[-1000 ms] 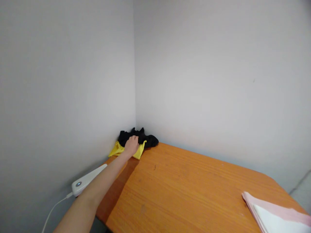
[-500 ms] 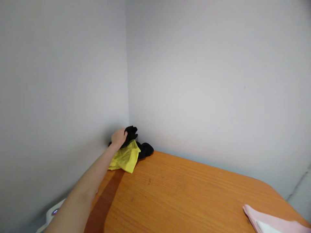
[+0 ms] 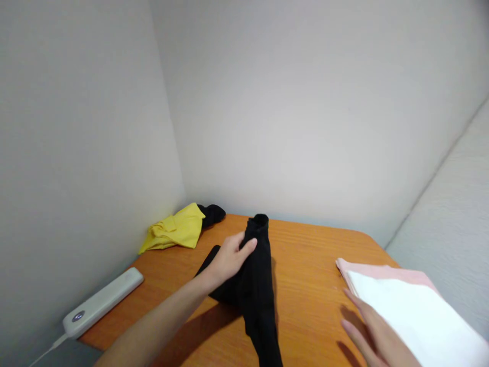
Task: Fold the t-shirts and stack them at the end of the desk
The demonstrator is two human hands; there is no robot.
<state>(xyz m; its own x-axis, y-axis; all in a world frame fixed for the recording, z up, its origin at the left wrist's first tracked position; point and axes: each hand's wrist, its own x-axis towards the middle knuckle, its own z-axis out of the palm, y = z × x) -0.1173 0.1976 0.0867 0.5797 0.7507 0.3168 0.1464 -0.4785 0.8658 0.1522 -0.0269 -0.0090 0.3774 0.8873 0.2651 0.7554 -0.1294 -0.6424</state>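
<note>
A piece of black clothing hangs from my left hand, whose thumb and fingers are closed on it near its upper end. That end shows a round opening, and the lower part runs down past the bottom of the view. Whether it is a sleeve or a trouser leg I cannot tell. Over the front right of the table, my right hand is open, thumb and fingers apart, with nothing in it. Beside it lies a flat white cloth on top of a pink cloth.
At the back left corner, a crumpled yellow cloth lies against another black cloth. A white power bank with a cable sits along the left edge of the orange wooden table. Walls stand at the back and left.
My left hand has lifted the black clothing out of the corner pile and brought it nearer, to the table's middle. My right hand has come into view. The camera's view has shifted.
</note>
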